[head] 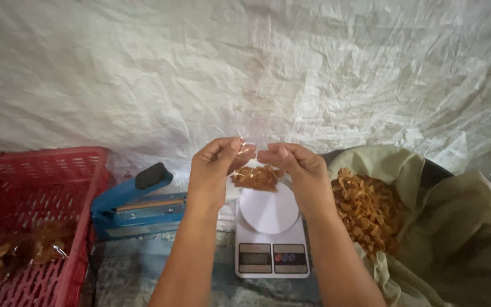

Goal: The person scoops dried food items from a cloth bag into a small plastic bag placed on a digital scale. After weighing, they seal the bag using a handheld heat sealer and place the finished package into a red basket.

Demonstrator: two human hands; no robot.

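My left hand (214,170) and my right hand (298,168) both pinch the top of a small clear plastic bag (255,176) filled with brown fried chips. The bag hangs just above the round white platform of a small white kitchen scale (271,239). Both sets of fingers are closed on the bag's mouth at its upper corners.
A blue heat sealer (137,206) lies left of the scale. A red plastic basket (35,216) at the far left holds several filled bags. To the right, a cloth-lined container (444,227) holds a heap of loose chips (367,210). White woven sheeting (245,68) covers the back.
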